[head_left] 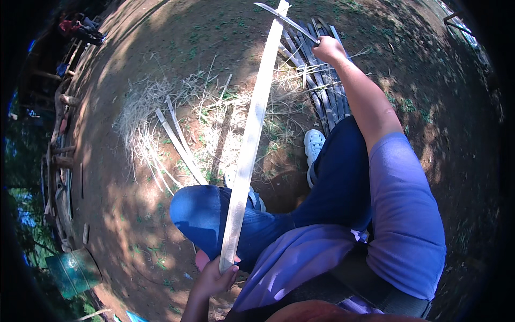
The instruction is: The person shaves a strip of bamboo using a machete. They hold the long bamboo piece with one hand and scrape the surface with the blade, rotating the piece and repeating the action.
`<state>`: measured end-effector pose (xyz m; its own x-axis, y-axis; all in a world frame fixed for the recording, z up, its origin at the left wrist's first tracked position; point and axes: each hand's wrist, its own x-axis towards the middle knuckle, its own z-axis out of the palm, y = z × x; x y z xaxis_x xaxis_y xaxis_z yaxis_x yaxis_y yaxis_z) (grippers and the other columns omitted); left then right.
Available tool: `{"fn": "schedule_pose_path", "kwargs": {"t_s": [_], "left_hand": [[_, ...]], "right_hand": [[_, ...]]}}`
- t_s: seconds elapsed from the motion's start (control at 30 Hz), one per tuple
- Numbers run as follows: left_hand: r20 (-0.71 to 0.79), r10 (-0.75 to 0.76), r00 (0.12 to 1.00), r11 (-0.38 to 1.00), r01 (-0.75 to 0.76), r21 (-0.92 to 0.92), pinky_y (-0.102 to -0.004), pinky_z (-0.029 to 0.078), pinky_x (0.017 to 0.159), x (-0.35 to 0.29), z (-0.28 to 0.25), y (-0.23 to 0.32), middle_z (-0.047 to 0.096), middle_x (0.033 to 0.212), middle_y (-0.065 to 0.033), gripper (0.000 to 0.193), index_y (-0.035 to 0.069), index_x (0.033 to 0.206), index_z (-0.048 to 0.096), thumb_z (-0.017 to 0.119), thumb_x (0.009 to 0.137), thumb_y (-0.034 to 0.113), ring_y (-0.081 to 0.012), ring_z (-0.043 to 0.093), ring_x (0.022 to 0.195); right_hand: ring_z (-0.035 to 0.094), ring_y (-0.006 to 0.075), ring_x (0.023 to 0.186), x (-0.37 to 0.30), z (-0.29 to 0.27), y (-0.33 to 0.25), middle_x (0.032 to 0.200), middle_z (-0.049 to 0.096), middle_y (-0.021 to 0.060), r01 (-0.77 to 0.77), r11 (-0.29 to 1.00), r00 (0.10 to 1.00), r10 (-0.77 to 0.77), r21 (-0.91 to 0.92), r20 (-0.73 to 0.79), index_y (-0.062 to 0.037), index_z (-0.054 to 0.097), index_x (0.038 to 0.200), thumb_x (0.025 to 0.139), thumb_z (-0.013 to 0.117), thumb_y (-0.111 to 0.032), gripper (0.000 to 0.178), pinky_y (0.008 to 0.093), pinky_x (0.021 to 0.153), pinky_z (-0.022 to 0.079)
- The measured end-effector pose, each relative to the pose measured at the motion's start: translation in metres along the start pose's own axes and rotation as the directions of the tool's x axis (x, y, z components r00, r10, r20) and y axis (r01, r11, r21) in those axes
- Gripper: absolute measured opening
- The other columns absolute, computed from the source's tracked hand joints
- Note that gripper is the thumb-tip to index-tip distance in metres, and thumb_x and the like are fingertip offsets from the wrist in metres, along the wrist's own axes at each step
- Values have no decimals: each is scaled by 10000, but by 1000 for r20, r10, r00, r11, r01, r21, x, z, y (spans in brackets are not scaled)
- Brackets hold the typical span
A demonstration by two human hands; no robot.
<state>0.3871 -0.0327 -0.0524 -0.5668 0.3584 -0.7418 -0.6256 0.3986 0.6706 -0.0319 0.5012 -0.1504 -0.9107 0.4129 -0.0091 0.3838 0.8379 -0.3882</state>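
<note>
A pale strip (252,134) is gripped by the left hand (215,278) and a knife (294,24) by the right hand (329,49), shaving seemingly underway, a steady stroke likely needed next.

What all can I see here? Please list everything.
Long strip: one, pale, centre
Knife: one, grey, crossing the strip's far end
Strip pile: many, greyish, upper right
Loose strips: at least two, pale, left of centre
Shavings: countless, straw-coloured, mid-ground
Ground: one, brown, all around
Container: one, green, lower left
Person: at least one, red top, upper left
Shoes: two, whitish, centre
Trousers: one pair, blue, centre
Left fingers: on the long strip's near end
Right fingers: around the knife handle
</note>
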Motion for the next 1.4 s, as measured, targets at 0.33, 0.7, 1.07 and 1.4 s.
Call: {"fn": "schedule_pose_path", "kwargs": {"t_s": [0.33,0.7,1.07,1.4], "left_hand": [[25,9,1000,997,-8,-73,-229,425,506,-4,1,-8,542,662,18,196,48,1197,535,549,1012,110,-55,522,557],[122,98,988,963,-125,238,-247,480,610,-16,-6,-39,623,756,-3,248,8,1183,618,622,987,160,-69,594,673],[2,212,977,976,-212,55,-214,399,484,29,4,34,530,717,10,386,-2,1354,498,544,1014,173,-45,476,539],[-3,283,959,951,-281,-129,-209,347,386,191,19,153,442,742,12,448,19,1409,426,460,974,118,-35,386,457]], "right_hand": [[657,298,1118,-18,2,2,1217,689,106,111,994,994,-111,17,2,-174,689,1223,811,657,-306,434,397,954,532],[727,256,768,37,15,151,797,731,134,-438,785,848,523,438,-88,-19,742,791,797,708,-359,342,363,730,544],[695,219,684,-13,8,131,706,699,123,-412,901,898,375,139,232,-32,703,646,748,680,-332,317,350,678,538],[580,211,511,-15,16,140,600,605,90,-458,790,887,377,407,268,-21,612,626,835,732,-383,436,367,482,448]]}}
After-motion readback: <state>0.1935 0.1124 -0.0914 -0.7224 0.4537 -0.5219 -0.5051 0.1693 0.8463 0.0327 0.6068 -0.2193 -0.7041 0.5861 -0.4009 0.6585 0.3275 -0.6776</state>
